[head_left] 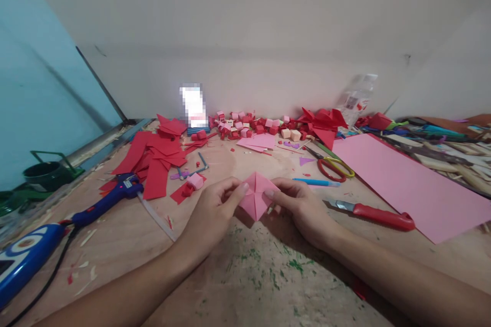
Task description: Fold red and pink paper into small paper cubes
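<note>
Between both hands I hold a folded pink origami paper (255, 199), a small diamond with creases meeting at its middle. My left hand (220, 202) pinches its left corner, thumb on top and fingers behind. On the other side, my right hand (301, 204) grips the right corner the same way, its thumb pressing near the centre. The paper is held just above the wooden table (245, 276). Close to the right hand lie a blue pen (316, 182) and a red-handled box cutter (378, 214) with its blade showing.
Red paper strips (153, 158) and a blue glue gun (107, 199) lie left. Small folded paper cubes (249, 125) line the back beside a lit phone (194, 106). Scissors (335, 167), a large pink sheet (406, 179), a plastic bottle (358, 99) and wood scraps (441, 158) are right.
</note>
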`<state>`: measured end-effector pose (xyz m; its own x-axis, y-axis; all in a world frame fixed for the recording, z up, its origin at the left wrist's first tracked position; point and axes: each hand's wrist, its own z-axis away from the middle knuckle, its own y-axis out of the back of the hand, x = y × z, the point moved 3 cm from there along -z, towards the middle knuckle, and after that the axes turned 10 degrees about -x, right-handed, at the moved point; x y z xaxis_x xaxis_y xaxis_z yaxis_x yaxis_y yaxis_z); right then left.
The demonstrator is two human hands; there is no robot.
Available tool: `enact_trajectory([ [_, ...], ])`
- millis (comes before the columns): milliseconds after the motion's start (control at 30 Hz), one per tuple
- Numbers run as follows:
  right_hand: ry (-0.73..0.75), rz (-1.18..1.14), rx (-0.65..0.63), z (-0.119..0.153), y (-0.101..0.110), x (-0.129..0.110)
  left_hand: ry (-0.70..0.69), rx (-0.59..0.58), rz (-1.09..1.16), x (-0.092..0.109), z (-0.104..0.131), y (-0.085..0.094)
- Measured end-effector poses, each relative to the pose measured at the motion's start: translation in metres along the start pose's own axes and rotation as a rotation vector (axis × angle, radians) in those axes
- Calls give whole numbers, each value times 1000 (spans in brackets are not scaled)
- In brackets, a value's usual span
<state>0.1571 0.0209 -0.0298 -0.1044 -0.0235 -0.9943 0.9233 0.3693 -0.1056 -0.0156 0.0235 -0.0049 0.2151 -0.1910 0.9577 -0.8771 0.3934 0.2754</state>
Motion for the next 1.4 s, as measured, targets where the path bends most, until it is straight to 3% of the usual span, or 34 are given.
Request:
enact_trajectory([
  [267, 7, -59, 4, 0, 3, 7, 109, -62, 135, -12, -3, -3],
  [533, 7, 31, 14, 0, 3, 3, 81, -55, 144, -4, -2, -4],
  [867, -3, 89, -3, 0, 0, -3, 79, -59, 159, -7, -3, -5],
  [1100, -38, 35, 7, 0, 3, 7, 52, -99, 85, -5, -2, -6],
  [1400, -62, 167, 1, 0, 1, -2, 71, -109, 143, -8, -2, -8],
])
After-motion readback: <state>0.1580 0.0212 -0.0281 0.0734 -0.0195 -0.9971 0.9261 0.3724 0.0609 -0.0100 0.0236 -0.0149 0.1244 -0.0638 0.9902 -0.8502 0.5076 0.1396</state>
